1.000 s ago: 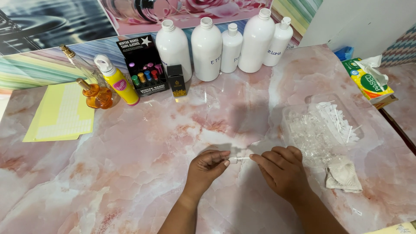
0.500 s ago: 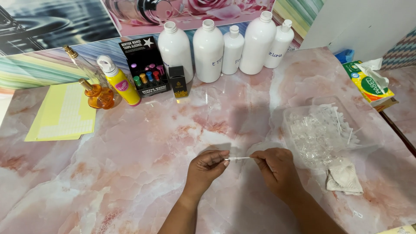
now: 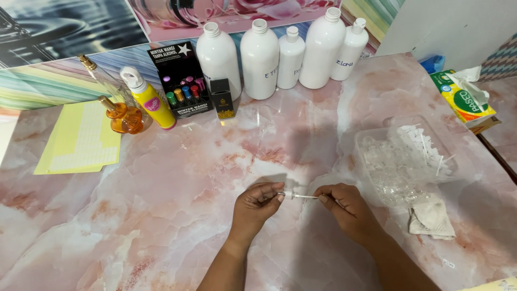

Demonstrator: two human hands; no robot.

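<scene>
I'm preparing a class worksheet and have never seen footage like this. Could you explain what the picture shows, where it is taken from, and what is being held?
There is no machine here: a camera worn on a person's head looks down at their two bare hands. The left hand and right hand together pinch a small white pump sprayer with a thin tube above a pink marble-patterned table. At the back stand five white bottles, a yellow bottle and a black box. To the right lies a clear bag of plastic parts, with a crumpled cloth beside it.

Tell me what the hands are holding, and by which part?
A small spray pump: left hand pinches its white head, right hand pinches the thin tube end.
</scene>
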